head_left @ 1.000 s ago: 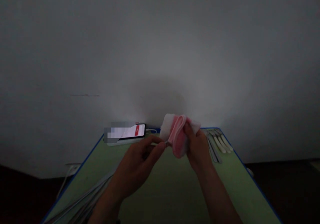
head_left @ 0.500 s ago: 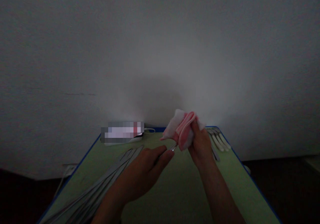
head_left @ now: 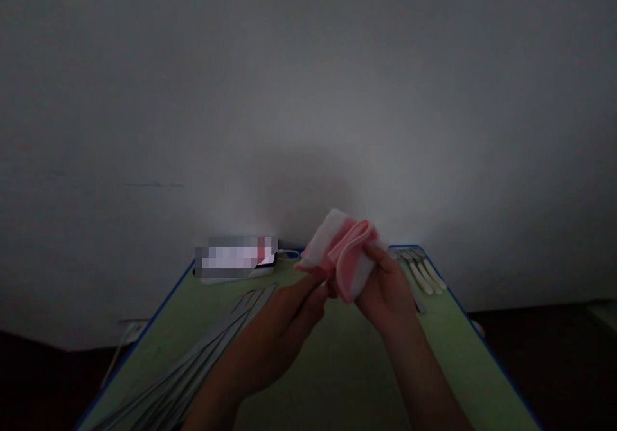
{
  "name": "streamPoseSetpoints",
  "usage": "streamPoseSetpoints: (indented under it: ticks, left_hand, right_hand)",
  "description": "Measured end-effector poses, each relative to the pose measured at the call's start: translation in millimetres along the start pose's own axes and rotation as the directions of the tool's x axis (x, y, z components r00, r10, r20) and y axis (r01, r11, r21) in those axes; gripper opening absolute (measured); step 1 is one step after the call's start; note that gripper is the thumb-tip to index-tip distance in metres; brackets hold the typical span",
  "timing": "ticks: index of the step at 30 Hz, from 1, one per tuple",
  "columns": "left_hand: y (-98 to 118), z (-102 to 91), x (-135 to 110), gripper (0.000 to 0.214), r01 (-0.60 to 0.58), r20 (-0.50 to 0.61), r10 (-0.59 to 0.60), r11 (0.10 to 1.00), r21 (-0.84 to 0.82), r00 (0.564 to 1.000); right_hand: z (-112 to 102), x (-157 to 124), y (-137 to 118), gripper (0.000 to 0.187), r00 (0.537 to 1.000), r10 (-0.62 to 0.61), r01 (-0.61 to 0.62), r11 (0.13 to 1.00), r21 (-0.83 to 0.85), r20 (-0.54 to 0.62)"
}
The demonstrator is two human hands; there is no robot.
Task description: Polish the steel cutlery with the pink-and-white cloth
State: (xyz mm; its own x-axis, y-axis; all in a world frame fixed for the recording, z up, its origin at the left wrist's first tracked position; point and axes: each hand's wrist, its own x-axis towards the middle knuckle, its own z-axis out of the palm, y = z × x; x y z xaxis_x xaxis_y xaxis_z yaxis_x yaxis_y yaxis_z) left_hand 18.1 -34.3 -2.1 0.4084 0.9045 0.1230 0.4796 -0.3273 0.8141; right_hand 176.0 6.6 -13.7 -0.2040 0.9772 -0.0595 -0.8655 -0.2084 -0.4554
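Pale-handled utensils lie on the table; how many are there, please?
3: left utensil, middle utensil and right utensil, side by side near the far right corner of the table. The right hand may hide more.

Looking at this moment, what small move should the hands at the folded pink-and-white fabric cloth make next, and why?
Probably close the right hand more snugly around the folded pink-and-white fabric cloth: its left part spreads beyond that hand's fingers, while the left hand has its fingertips at the lower edge. What they pinch is too dark to tell.

No text or numbers legible anywhere; phone screen (head_left: 241, 257) blurred into blocks.
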Motion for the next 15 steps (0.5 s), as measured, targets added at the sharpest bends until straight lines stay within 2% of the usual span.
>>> streamPoseSetpoints:
  ticks: [3,6,9,11,15]
  left_hand:
    - [0,-2.4,1,0.026,0.002,-0.02,-0.003,0.999,-0.044,1.0]
    - [-1,-5.3,3,0.028,0.033,-0.015,-0.033,0.999,0.0,0.999]
    - [-1,-5.0,4,0.029,0.059,0.04,-0.063,0.993,0.102,0.997]
    - [0,-2.8,3,0.031,0.055,0.091,-0.071,0.985,0.163,0.993]
    - [4,0.4,-1,0.031,0.055,0.153,-0.085,0.98,0.193,0.985]
  right_hand:
    - [3,-4,-4,0.024,0.999,0.034,-0.034,0.999,0.016,0.028]
    - [0,-2,-6,0.025,0.998,0.063,-0.063,0.998,-0.01,-0.016]
    - [-5,4,-5,0.023,0.999,-0.041,0.039,0.998,-0.05,-0.036]
    - [-8,7,-5,0.026,0.993,-0.117,0.118,0.991,-0.064,0.015]
    - [-8,8,-8,0.036,0.976,-0.196,0.199,0.979,-0.03,0.091]
